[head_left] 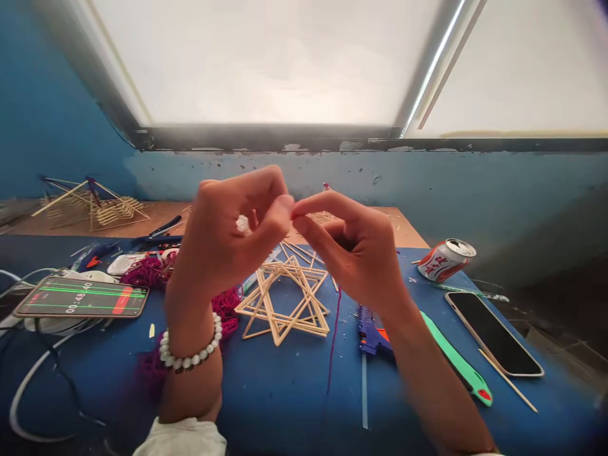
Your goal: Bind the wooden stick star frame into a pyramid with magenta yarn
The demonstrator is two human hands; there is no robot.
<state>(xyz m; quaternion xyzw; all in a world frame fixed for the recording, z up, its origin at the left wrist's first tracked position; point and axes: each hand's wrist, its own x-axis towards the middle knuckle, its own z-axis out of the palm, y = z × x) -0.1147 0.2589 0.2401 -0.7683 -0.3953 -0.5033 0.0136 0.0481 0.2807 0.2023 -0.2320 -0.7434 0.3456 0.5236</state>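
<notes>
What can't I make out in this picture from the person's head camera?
All in the head view:
- Whatever the left hand and right hand may be pinching: hidden by their own fingers.
- Part of the blue plastic glue gun: behind the right forearm.
- Far end of the green plastic handle: behind that forearm too.
- Some purple yarn: behind the left wrist.
- The white fabric sleeve: cut off by the bottom edge.

Had scuffed blue walls (498,183), kinda patchy below the dark window frame (266,139). Got soft light through big whitish panes (266,63), plus a bright slit (433,66) between them. Had a blue-topped table (275,405), brown board (403,229) behind, and went dim at right.
</notes>
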